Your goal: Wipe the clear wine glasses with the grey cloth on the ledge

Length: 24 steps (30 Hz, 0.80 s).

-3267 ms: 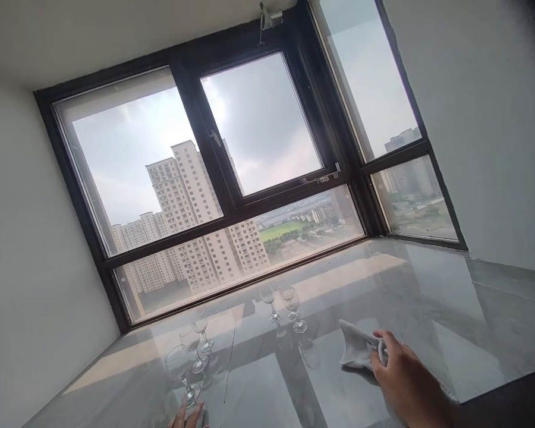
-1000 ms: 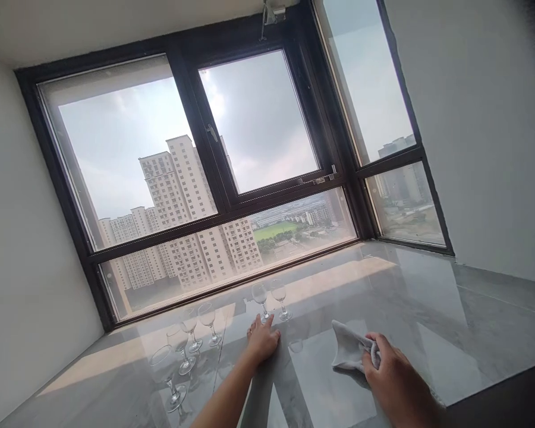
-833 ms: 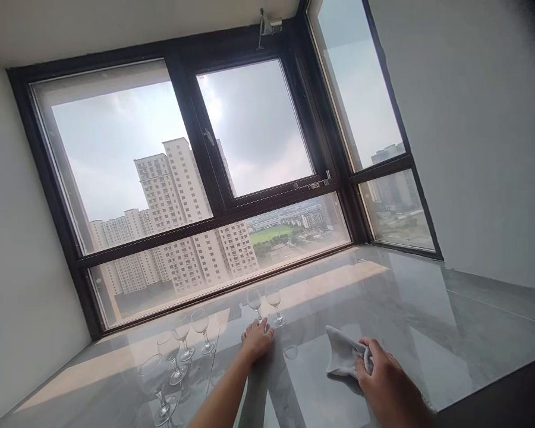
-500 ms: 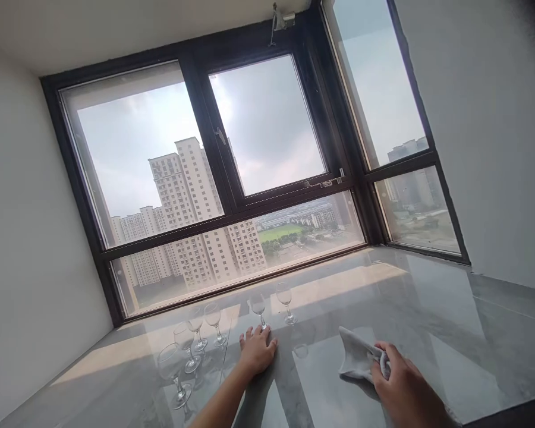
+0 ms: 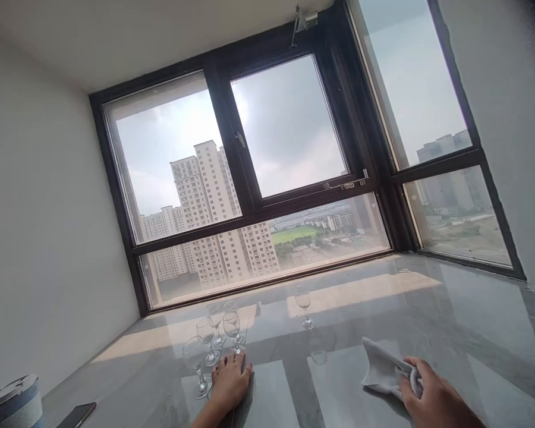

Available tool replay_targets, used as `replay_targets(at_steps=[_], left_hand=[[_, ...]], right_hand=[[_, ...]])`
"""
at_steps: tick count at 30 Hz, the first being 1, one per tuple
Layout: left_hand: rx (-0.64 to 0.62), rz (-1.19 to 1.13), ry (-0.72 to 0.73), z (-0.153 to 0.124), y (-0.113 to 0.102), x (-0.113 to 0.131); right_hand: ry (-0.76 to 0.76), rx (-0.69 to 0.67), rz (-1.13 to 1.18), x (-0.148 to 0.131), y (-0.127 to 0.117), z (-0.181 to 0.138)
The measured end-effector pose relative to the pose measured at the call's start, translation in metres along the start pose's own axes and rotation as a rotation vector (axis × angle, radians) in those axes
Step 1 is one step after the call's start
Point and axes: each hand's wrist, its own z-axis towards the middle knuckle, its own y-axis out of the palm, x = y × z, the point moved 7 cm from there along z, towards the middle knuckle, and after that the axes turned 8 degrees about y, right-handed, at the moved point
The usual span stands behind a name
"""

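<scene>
With its fingers on the foot of a clear wine glass [image 5: 231, 324], my left hand [image 5: 230, 380] lies low over the tabletop; the fingers partly cover that foot. Several upright stemmed glasses stand close by on the left, the nearest wine glass [image 5: 193, 352] just beside my hand. Another wine glass [image 5: 302, 298] stands alone farther back, right of the group. My right hand [image 5: 432, 395] is closed around a crumpled light grey cloth [image 5: 381, 365], whose loose end sticks out to the left above the tabletop.
A glossy grey marbled surface [image 5: 352, 380] with bright reflections runs back to a dark-framed window [image 5: 249, 217]. At the lower left are a lidded cup [image 5: 15, 404] and a dark phone [image 5: 78, 415]. White walls [image 5: 49, 208] close in both sides.
My left hand has moved left with the wine glass, bringing it beside the group. My right hand still holds the cloth. The view has turned left, bringing the cup and phone into sight.
</scene>
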Motion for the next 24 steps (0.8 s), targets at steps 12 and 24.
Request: replay_targets(at_steps=[12, 24], left_hand=[[-0.025, -0.146, 0.428, -0.016, 0.019, 0.158], [-0.053, -0.185, 0.446, 0.078, 0.001, 0.247]], right_hand=[[0.017, -0.045, -0.077, -0.002, -0.006, -0.002], [0.003, -0.011, -0.116, -0.018, -0.018, -0.009]])
